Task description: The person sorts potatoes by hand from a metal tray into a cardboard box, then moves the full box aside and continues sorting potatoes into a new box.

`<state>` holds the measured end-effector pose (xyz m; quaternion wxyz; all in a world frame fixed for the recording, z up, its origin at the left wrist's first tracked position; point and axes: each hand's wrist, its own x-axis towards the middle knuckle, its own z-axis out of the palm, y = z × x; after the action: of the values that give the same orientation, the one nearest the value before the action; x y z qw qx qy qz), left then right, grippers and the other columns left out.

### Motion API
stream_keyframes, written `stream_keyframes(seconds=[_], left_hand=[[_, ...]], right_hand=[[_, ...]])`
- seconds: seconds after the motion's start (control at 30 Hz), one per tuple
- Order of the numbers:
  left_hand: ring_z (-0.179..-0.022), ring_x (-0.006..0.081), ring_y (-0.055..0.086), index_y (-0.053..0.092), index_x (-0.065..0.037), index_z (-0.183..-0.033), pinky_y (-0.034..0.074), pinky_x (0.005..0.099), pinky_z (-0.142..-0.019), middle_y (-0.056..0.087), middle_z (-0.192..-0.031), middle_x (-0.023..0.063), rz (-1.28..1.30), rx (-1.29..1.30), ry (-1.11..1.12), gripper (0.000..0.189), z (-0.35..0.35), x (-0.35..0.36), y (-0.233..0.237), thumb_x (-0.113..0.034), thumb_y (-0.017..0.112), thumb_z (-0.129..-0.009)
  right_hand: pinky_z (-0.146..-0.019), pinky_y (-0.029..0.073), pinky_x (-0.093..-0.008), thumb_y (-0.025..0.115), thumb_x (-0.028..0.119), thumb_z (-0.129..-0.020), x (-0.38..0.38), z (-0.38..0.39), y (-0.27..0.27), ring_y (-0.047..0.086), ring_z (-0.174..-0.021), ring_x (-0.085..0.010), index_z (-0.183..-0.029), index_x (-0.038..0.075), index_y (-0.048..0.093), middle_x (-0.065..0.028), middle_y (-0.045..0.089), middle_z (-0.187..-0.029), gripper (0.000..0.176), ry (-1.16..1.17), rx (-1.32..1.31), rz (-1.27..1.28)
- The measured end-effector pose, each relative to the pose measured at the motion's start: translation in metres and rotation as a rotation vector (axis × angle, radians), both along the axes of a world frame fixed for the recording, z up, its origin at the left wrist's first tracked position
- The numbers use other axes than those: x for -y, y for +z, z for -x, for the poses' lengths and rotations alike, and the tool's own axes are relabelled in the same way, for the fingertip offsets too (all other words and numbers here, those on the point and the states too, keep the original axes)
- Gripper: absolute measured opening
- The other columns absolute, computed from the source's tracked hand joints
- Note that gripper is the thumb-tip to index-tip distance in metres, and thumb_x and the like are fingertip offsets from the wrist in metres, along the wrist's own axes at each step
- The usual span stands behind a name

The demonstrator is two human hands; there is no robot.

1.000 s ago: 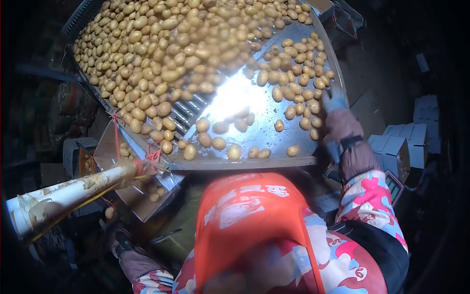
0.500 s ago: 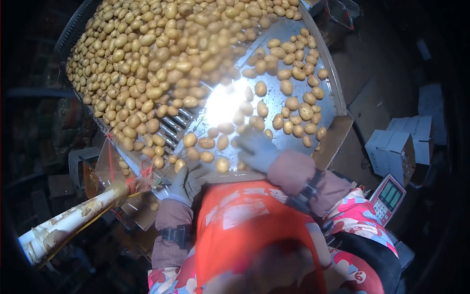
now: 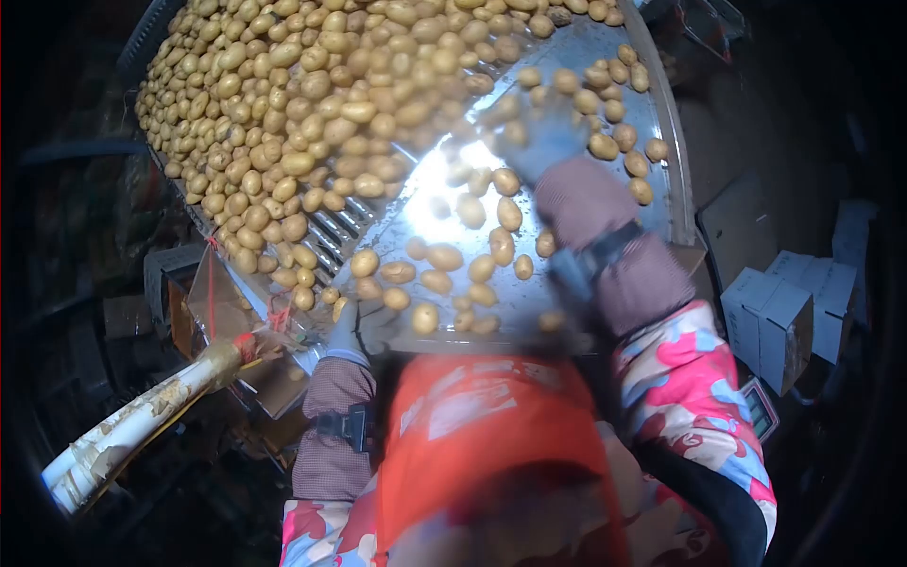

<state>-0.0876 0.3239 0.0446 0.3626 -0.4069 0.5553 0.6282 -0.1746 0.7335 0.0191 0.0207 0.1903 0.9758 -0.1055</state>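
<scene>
A large heap of potatoes (image 3: pixel 283 104) fills the left and top of a metal tray (image 3: pixel 378 326). Single potatoes are scattered over the shiny metal on the right. My right hand (image 3: pixel 548 142), in a grey glove, reaches far over the right part of the tray among loose potatoes; motion smears its fingers. At the tray's near left edge rests my left hand (image 3: pixel 354 331), also gloved, close to a few potatoes; its fingers are blurred and dark. Glare whitens the middle of the metal.
White cartons (image 3: pixel 770 317) stand on the floor at the right, with a device with a screen (image 3: pixel 759 408) beside my right sleeve. A worn white tube (image 3: pixel 142 425) slants up to the tray's left corner. Metal slats (image 3: pixel 335 231) lie beside the heap.
My right hand has moved forward from the near edge, up over the right part of the tray. Several loose potatoes there have shifted. My left hand has stayed near the left corner.
</scene>
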Motion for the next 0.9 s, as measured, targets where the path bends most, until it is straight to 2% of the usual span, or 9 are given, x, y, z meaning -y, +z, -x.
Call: stream_keyframes(seconds=[0.03, 0.17, 0.2, 0.27, 0.47, 0.63, 0.73, 0.8, 0.9], left_hand=[[-0.057, 0.0172, 0.063, 0.063, -0.004, -0.126, 0.044, 0.0247, -0.041, 0.076, -0.102, 0.0127, 0.000, 0.002, -0.016, 0.060, 0.001, 0.004, -0.005, -0.055, 0.040, -0.106], [-0.060, 0.0169, 0.067, 0.063, -0.004, -0.127, 0.048, 0.0252, -0.042, 0.076, -0.104, 0.0131, -0.103, -0.008, 0.013, 0.060, 0.002, 0.004, -0.010, -0.055, 0.039, -0.106], [-0.082, 0.0299, 0.068, 0.058, -0.004, -0.135, 0.053, 0.0388, -0.060, 0.069, -0.126, 0.0192, -0.215, -0.020, -0.106, 0.067, 0.002, 0.040, -0.047, -0.058, 0.030, -0.106], [-0.082, 0.0302, 0.068, 0.058, -0.004, -0.135, 0.054, 0.0392, -0.061, 0.068, -0.127, 0.0193, -0.173, -0.014, -0.082, 0.067, 0.002, 0.030, -0.035, -0.057, 0.031, -0.106], [-0.079, 0.0299, 0.067, 0.059, -0.003, -0.133, 0.052, 0.0362, -0.052, 0.070, -0.119, 0.0202, -0.285, 0.002, -0.035, 0.064, 0.004, 0.042, -0.052, -0.055, 0.032, -0.107], [-0.071, 0.0242, 0.068, 0.060, -0.003, -0.131, 0.052, 0.0308, -0.049, 0.073, -0.112, 0.0170, -0.219, -0.040, -0.075, 0.063, 0.004, 0.038, -0.045, -0.055, 0.034, -0.107], [-0.069, 0.0206, 0.069, 0.061, -0.004, -0.130, 0.052, 0.0274, -0.048, 0.074, -0.110, 0.0149, -0.105, -0.097, -0.117, 0.061, -0.001, 0.025, -0.031, -0.055, 0.037, -0.107], [-0.069, 0.0186, 0.070, 0.061, -0.004, -0.130, 0.053, 0.0248, -0.048, 0.074, -0.111, 0.0144, -0.108, -0.104, -0.130, 0.059, 0.000, 0.025, -0.026, -0.053, 0.040, -0.106], [-0.075, 0.0221, 0.071, 0.061, -0.003, -0.130, 0.056, 0.0305, -0.053, 0.073, -0.114, 0.0158, -0.245, -0.081, -0.120, 0.060, 0.003, 0.040, -0.043, -0.053, 0.040, -0.106]], right_hand=[[-0.119, 0.022, -0.0653, 0.058, 0.048, -0.089, 0.021, -0.021, -0.002, 0.026, -0.147, -0.0472, -0.154, 0.027, 0.042, -0.0194, 0.033, -0.161, 0.071, 0.074, -0.037, -0.115], [-0.116, 0.025, -0.0655, 0.065, 0.035, -0.085, 0.062, -0.133, -0.017, 0.032, -0.143, -0.0471, -0.145, 0.018, 0.052, -0.0215, 0.036, -0.156, 0.064, 0.331, -0.315, 0.149], [-0.116, 0.025, -0.0651, 0.067, 0.033, -0.084, 0.063, -0.156, -0.003, 0.034, -0.142, -0.0466, -0.143, 0.017, 0.054, -0.0214, 0.038, -0.155, 0.063, 0.361, -0.260, 0.204], [-0.116, 0.026, -0.0643, 0.069, 0.030, -0.082, 0.056, -0.195, 0.032, 0.038, -0.139, -0.0455, -0.140, 0.016, 0.057, -0.0212, 0.040, -0.153, 0.061, 0.426, -0.146, 0.319], [-0.114, 0.025, -0.0671, 0.073, 0.033, -0.080, 0.022, -0.292, 0.008, 0.040, -0.136, -0.0450, -0.137, 0.017, 0.059, -0.0193, 0.045, -0.146, 0.061, 0.299, -0.091, 0.075], [-0.110, 0.026, -0.0699, 0.074, 0.033, -0.079, 0.082, -0.233, 0.019, 0.037, -0.140, -0.0434, -0.132, 0.019, 0.062, -0.0174, 0.046, -0.145, 0.056, 0.342, -0.200, 0.303], [-0.109, 0.031, -0.0661, 0.072, 0.033, -0.082, 0.079, -0.183, 0.003, 0.041, -0.138, -0.0405, -0.131, 0.017, 0.062, -0.0171, 0.049, -0.144, 0.053, 0.633, -0.347, 0.210], [-0.109, 0.036, -0.0587, 0.070, 0.032, -0.085, 0.067, -0.165, -0.001, 0.047, -0.134, -0.0382, -0.131, 0.014, 0.061, -0.0173, 0.054, -0.140, 0.051, 0.613, -0.284, 0.311], [-0.102, 0.046, -0.0453, 0.066, 0.028, -0.088, 0.015, -0.169, 0.041, 0.057, -0.122, -0.0364, -0.132, 0.009, 0.061, -0.0180, 0.061, -0.132, 0.049, 0.001, -0.052, 0.701]])
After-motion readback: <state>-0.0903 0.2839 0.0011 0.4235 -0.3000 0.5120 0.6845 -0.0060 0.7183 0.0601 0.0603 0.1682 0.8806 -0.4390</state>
